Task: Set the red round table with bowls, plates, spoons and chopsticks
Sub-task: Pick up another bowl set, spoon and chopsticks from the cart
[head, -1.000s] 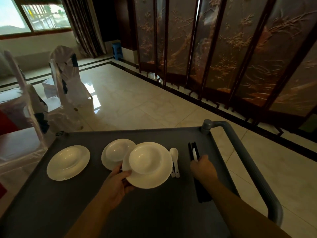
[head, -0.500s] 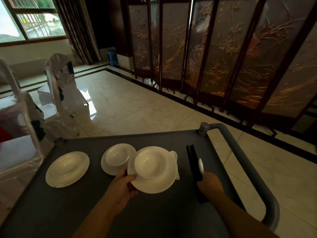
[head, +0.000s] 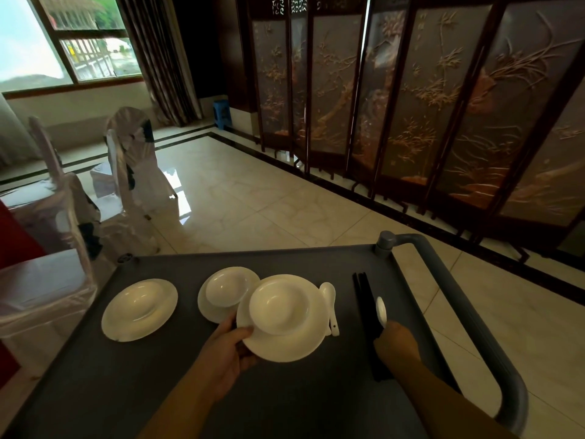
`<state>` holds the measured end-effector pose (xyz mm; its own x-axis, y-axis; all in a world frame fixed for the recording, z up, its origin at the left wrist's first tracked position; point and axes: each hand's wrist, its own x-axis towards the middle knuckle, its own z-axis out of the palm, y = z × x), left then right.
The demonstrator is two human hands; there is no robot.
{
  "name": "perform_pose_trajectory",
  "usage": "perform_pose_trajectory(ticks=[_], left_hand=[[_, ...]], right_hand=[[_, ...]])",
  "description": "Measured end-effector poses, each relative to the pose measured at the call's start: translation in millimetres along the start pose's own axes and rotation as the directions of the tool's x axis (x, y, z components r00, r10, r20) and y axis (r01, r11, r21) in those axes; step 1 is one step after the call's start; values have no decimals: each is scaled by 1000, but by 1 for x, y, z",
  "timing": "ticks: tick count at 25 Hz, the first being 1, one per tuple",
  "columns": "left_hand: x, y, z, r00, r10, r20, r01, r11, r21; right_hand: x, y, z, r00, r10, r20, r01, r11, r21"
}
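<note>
A grey cart [head: 177, 391] carries the tableware. My left hand [head: 228, 350] grips the near-left rim of a white plate [head: 285, 343] with a white bowl [head: 277, 307] on it, lifted slightly off the cart. Behind it sits a second plate with a bowl [head: 226, 288], and further left an empty white plate [head: 139, 308]. A white spoon [head: 329, 299] lies to the right of the held plate. My right hand [head: 395, 342] holds another white spoon [head: 381, 310] over the black chopsticks [head: 364, 299].
The cart's grey handle [head: 474, 315] curves along the right side. White-covered chairs [head: 133, 172] stand at the left beside a red table edge [head: 12, 242]. A carved folding screen [head: 411, 106] lines the far side of the marble floor [head: 253, 204].
My right hand has drawn back toward me, lifting a white spoon off the chopsticks. The plate with the bowl in my left hand stays about where it was.
</note>
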<state>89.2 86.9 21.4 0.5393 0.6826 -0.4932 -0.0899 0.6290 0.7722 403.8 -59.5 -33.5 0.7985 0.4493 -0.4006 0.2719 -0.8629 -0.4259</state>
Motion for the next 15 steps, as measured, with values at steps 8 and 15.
perform_pose_trajectory(ticks=[8, 15], left_hand=[[-5, 0, 0, 1000, 2, -10, -2, 1000, -9], [-6, -4, 5, 999, -2, -38, 2, 1000, -15]], right_hand=[[2, -5, 0, 1000, -16, 13, 17, 1000, -27], [2, 0, 6, 999, -44, -10, 44, 998, 52]])
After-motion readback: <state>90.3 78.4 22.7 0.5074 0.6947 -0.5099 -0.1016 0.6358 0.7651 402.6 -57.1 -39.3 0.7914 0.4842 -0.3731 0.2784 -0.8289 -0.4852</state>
